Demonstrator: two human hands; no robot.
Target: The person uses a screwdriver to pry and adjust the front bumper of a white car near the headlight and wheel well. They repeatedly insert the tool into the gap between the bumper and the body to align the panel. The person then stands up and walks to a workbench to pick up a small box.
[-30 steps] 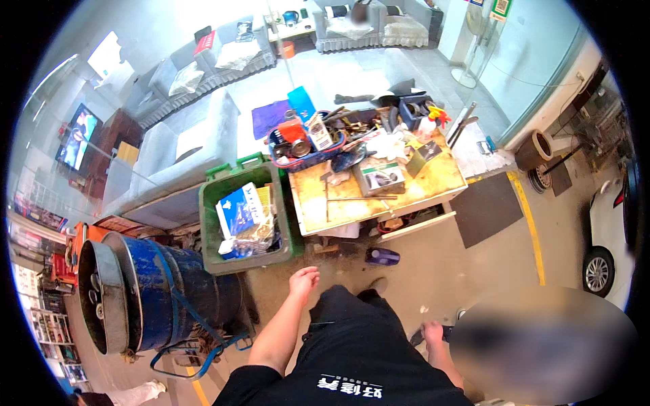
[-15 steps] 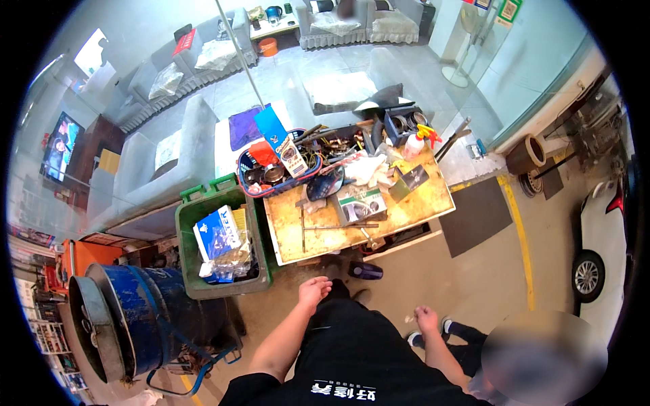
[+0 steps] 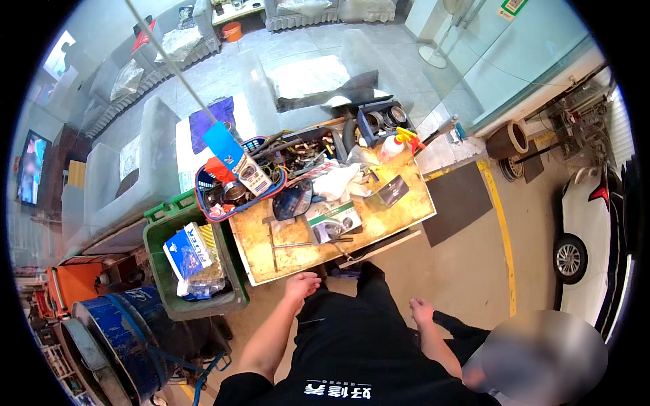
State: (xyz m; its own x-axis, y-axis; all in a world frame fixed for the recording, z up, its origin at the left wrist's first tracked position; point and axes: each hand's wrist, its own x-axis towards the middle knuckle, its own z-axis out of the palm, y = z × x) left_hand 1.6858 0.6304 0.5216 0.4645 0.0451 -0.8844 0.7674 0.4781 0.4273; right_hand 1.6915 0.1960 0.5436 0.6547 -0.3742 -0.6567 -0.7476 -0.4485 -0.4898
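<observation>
My left hand (image 3: 302, 285) hangs just off the near edge of the worn wooden-topped table (image 3: 257, 245), fingers loosely stretched, with nothing seen in it. To the right, my right hand (image 3: 421, 309) is lower, fingers curled in, no object showing; it touches nothing I can see. Closest to my left hand on the tabletop lie a T-handle wrench (image 3: 273, 250) and a ratchet-like tool (image 3: 344, 252). Behind them sit a green-and-white box (image 3: 332, 222), a dark car mirror (image 3: 292, 201), white rags (image 3: 336, 181) and a dark card box (image 3: 389, 191).
A blue basket (image 3: 211, 215) of parts and a spray bottle (image 3: 391, 146) stand farther back. Left are a green bin (image 3: 233, 298) holding filter boxes and a blue drum (image 3: 122, 338). Another person (image 3: 467, 338) is close at lower right; a white car (image 3: 586, 227) stands beyond.
I have moved forward to the table, which now sits nearer and further left in view. The purple object on the floor is now mostly hidden. Both hands stay low.
</observation>
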